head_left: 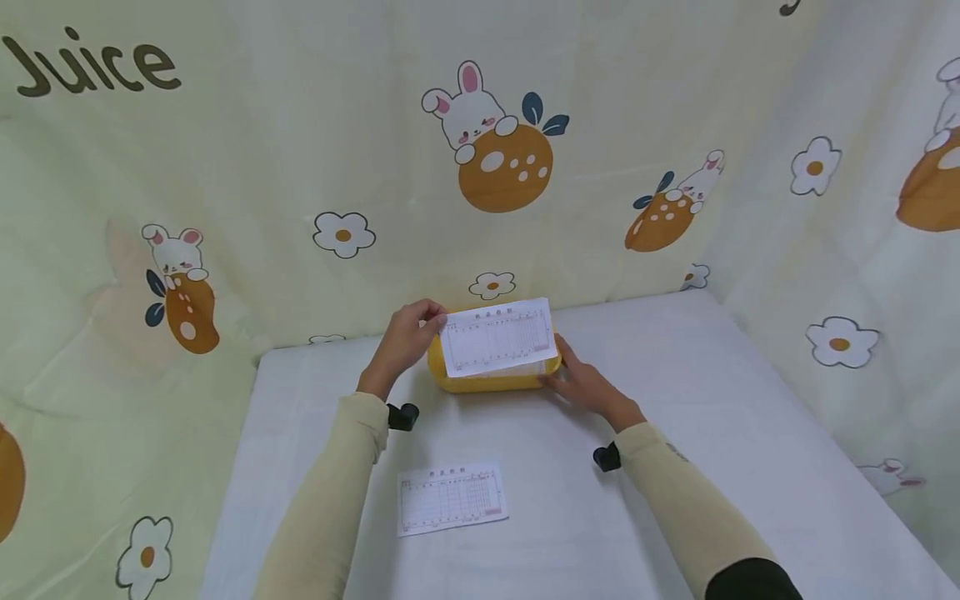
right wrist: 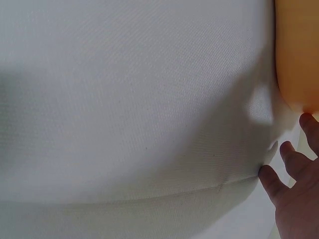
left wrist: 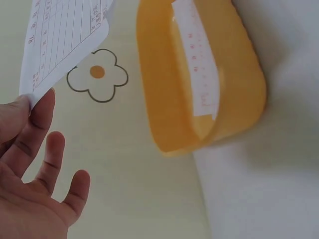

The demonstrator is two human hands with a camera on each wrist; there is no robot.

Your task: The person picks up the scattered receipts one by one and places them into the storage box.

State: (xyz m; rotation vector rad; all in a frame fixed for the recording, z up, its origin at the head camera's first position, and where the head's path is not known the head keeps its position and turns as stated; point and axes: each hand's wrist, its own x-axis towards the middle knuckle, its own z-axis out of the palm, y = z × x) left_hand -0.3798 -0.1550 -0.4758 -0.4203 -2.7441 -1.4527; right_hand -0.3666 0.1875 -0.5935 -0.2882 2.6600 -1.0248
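Observation:
My left hand (head_left: pixel 409 335) pinches the corner of a printed paper form (head_left: pixel 498 337) between thumb and forefinger, its other fingers spread in the left wrist view. The form is held above a yellow plastic basket (head_left: pixel 491 384) and hides most of its inside. Another printed slip (left wrist: pixel 197 59) lies inside the basket, leaning along its wall. My right hand (head_left: pixel 587 385) is at the basket's right end, fingers extended, with a fingertip against the yellow wall in the right wrist view. A second form (head_left: pixel 452 500) lies flat on the table nearer to me.
The white-covered table (head_left: pixel 720 467) stretches out around the basket. Right behind the basket hangs a pale curtain (head_left: pixel 360 125) printed with rabbits, oranges and flowers, and it runs along both sides too.

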